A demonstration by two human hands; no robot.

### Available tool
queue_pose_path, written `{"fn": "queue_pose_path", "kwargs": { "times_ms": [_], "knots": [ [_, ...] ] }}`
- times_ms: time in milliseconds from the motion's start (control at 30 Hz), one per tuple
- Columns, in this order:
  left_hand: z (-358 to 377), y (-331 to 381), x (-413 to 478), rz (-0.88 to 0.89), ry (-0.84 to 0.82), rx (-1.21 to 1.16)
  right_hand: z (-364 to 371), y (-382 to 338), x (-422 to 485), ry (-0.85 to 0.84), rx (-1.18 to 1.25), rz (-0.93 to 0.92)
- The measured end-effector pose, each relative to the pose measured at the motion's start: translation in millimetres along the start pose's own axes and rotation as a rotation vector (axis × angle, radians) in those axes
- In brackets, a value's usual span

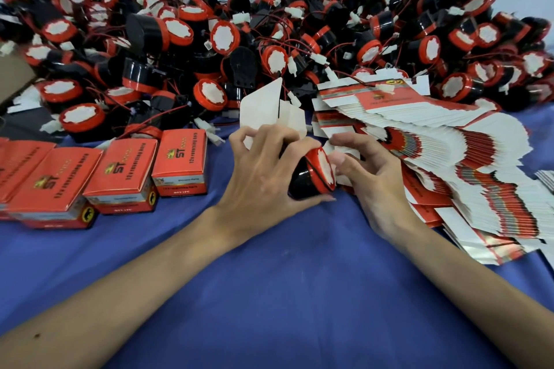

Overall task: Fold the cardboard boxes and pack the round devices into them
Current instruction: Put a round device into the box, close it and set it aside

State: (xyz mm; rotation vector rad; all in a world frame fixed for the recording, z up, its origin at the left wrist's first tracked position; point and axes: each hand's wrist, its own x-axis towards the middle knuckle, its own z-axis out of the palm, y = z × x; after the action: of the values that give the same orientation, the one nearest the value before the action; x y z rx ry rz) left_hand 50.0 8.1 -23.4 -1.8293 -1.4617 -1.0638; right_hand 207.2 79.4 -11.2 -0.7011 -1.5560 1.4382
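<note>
Blue cloth (284, 278) bears closed boxes (180, 159); left fingers (269, 141) grip device (308, 180), right fingers (359, 144) pinch flap (349, 154).

Both bare forearms came in from the lower corners and met near the middle of the surface (278, 302). The left hand (263, 171) lay knuckles up, fingers and thumb curled round a round device (311, 177). The right hand (371, 180) faced it (palm turned inward), fingers bent, thumb and forefinger pinching a white card flap (337, 145) just beside the device.
</note>
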Motion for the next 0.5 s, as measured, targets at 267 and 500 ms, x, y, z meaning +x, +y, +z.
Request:
{"fn": "queue_pose_path", "kwargs": {
  "times_ms": [267, 500],
  "knots": [
    [0.5, 0.1, 1.0, -0.068, 0.129, 0.054, 6.9, -9.2, -10.7, -0.201, -0.167, -0.108],
    [-1.4, -2.1, 1.7, -0.131, 0.153, 0.081, 8.6, -1.1, -11.6, -0.104, -0.705, -0.357]
  ]
}}
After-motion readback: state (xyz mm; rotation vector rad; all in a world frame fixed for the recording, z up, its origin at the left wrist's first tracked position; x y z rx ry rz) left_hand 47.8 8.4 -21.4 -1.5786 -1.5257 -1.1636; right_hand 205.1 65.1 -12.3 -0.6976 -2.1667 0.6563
